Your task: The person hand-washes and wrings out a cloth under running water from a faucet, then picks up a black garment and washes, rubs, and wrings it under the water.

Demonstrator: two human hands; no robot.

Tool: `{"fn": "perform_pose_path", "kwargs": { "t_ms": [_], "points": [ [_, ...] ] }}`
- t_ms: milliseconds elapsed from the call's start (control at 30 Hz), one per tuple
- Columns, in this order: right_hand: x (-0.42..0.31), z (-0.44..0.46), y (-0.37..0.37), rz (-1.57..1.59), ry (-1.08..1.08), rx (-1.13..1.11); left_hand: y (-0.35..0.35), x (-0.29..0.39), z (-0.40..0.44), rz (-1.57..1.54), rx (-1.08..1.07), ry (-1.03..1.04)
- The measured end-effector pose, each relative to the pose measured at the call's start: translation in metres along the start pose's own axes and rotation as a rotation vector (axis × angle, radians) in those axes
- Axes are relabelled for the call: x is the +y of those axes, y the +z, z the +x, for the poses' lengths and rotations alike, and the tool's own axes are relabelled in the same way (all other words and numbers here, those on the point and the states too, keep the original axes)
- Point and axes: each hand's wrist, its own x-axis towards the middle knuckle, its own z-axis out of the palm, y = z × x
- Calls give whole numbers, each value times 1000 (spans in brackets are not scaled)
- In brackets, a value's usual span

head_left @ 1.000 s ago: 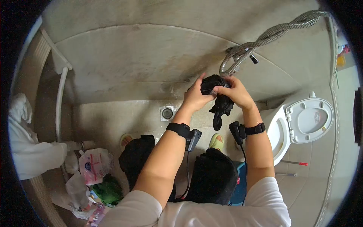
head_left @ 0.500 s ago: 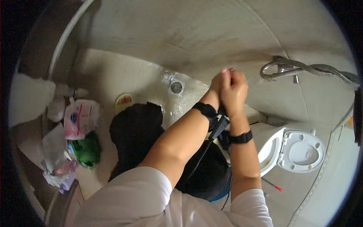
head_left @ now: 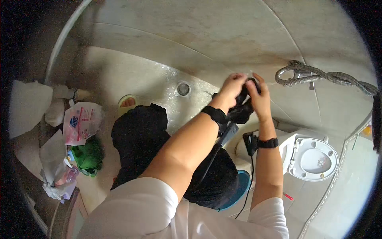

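Between my two hands is a bunched black cloth [head_left: 240,113], its exact kind unclear from the folds. My left hand [head_left: 234,87] grips its upper left part with the fingers curled in. On the right side my right hand [head_left: 260,97] holds it too, thumb on top and fingers bent around the edge. Both hands are slightly blurred by motion. Each wrist wears a black strap; a black box-shaped device [head_left: 229,134] with a cable hangs by the left one, and another device [head_left: 250,143] sits by the right.
Water glistens on the floor around a drain [head_left: 183,89]. A metal shower hose [head_left: 330,75] hangs on the wall. At right stands a toilet [head_left: 314,159]; a blue basin [head_left: 242,187] is beside my legs. Left are a pink-and-white pouch [head_left: 82,122] and a green bundle [head_left: 88,157].
My hands were pressed together around something hidden. Now they have come apart slightly, the right one moving right, and the black cloth shows between and below them.
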Motion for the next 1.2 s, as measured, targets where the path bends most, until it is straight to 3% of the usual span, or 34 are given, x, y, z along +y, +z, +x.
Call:
{"fn": "perform_pose_path", "kwargs": {
  "t_ms": [67, 133, 200, 267, 300, 333, 400, 433, 467, 567, 667, 733, 800, 867, 900, 933, 1000, 1033, 1067, 1133, 1200],
  "points": [
    [-29, -17, 17, -322, -377, 2, 5, 31, -15, -111, 88, -168],
    [-53, -29, 37, -411, -420, 73, -5, 36, -10, -30, 5, -297],
    [-51, -22, 40, -413, -379, 96, -8, 25, -2, -139, -37, -320],
    [-46, -11, 37, -363, -346, 152, -26, -3, 34, 900, -391, 391],
    [-39, -4, 31, -394, -321, 129, -20, -7, 26, 177, -363, 25],
    [-32, 1, 24, -422, -297, 108, 6, 15, -11, -9, -122, 2],
    [-8, 13, 7, -424, -159, 137, 14, 17, -15, 320, 9, -12],
    [-2, 16, 2, -414, -29, 154, 15, 12, -13, 628, 32, 116],
    [4, 19, -1, -410, -41, 162, 15, 9, -12, 935, 59, 255],
    [22, 11, -14, -400, 144, 60, 16, 13, -25, 986, -32, 206],
    [45, 0, -19, -257, 93, 188, 19, 26, -30, 1117, -121, 237],
    [34, -6, -29, -163, 167, 114, 13, 24, -28, 883, -72, 260],
    [15, -14, -39, 54, 312, -255, -6, 15, -8, 829, -67, 315],
    [3, -18, -37, 118, 292, -184, -7, 22, -5, 978, 35, 376],
    [2, -19, -34, 108, 212, -95, -10, 20, -5, 1191, 197, 499],
    [0, -20, -32, 96, 130, -7, -14, 21, 1, 1194, 193, 506],
    [-12, -31, -26, 114, 128, 45, -30, 16, 19, 1110, 244, 134],
    [-21, -39, -23, -27, 41, -20, -34, 14, 22, 809, 120, -64],
    [-26, -46, -20, -167, -42, -84, -37, 11, 24, 814, 120, -63],
    [-28, -54, -15, -83, -55, -391, -9, 36, -15, 380, -155, -326],
    [-22, -55, -19, 148, 92, -472, -9, 36, -20, 383, -196, -313]
  ]
}}
